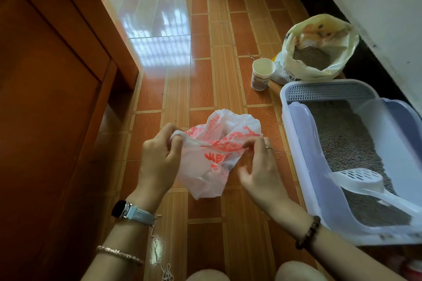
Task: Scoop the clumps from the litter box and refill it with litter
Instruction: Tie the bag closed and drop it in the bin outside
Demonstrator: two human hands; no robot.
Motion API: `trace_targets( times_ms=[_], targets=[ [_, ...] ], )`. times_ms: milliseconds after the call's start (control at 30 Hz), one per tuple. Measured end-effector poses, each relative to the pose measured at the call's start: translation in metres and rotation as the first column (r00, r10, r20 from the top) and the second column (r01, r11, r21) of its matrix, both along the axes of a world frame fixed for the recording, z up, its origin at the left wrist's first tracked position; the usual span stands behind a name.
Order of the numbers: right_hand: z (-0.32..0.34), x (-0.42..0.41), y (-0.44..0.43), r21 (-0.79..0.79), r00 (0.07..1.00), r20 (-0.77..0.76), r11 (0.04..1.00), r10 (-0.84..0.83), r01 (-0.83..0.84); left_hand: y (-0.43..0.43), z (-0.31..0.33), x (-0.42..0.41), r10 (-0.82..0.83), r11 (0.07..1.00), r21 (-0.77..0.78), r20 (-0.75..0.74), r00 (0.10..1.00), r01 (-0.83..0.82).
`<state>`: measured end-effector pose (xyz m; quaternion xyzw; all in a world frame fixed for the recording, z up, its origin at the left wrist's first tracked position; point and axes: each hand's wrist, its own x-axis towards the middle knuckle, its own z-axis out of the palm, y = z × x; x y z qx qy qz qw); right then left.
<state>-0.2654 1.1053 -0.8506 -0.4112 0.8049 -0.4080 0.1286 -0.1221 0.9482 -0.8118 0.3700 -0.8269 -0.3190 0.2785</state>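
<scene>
Litter box (288,134) sits right of our fingers (266,143), scoop (365,180) lying inside. Left hand (157,162) and right hand (260,167) both pinch the plastic bag (214,159); scooping and refill look yet to do.

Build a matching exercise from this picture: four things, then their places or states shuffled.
1. white slotted plastic scoop
2. white paper cup
3. yellow plastic litter bag
4. white plastic bag with red print

A. gripped by left hand and right hand
B. open, litter showing inside
C. lying in the lavender litter box
D. upright on the tiled floor

Pairs: 1-C, 2-D, 3-B, 4-A
</scene>
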Motion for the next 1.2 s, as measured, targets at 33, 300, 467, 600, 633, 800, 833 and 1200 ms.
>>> trace_targets(
  times_ms=[33, 300, 467, 600, 633, 800, 833, 1200],
  targets=[
    [0.000, -0.002, -0.003, 0.017, 1.000, 0.023, 1.000, 0.015, -0.015, -0.001, 0.000, 0.002, -0.015, 1.000, 0.006, 0.001, 1.000, 0.015],
    [0.015, -0.023, -0.024, 0.088, 0.993, -0.113, 0.996, 0.040, -0.030, -0.007, -0.001, 0.005, 0.037, 0.998, 0.051, 0.091, 0.995, -0.042],
    [0.023, -0.029, -0.030, 0.115, 0.980, -0.158, 0.988, 0.124, -0.106, 0.012, 0.014, -0.008, 0.068, 0.979, -0.194, 0.070, 0.995, -0.053],
    [0.026, -0.031, -0.038, 0.049, 0.969, -0.126, 0.977, 0.211, -0.206, 0.032, 0.009, -0.029, -0.261, 0.919, -0.258, 0.171, 0.950, 0.299],
    [0.027, -0.031, -0.038, 0.030, 0.967, -0.113, 0.973, 0.230, -0.228, 0.035, 0.004, -0.034, -0.289, 0.915, -0.236, 0.188, 0.939, 0.329],
    [0.019, -0.036, -0.021, 0.041, 0.997, 0.014, 0.996, 0.077, -0.077, 0.031, -0.013, -0.032, -0.229, 0.946, -0.195, 0.162, 0.960, 0.259],
    [0.014, -0.040, -0.017, 0.065, 0.996, 0.076, 0.997, -0.044, 0.040, 0.030, -0.013, -0.030, -0.213, 0.952, -0.187, 0.161, 0.964, 0.242],
    [0.015, -0.053, -0.027, 0.225, 0.072, 0.963, 0.921, -0.261, 0.319, 0.042, -0.008, -0.026, -0.489, 0.858, 0.069, 0.413, 0.768, 0.509]
  ],
)
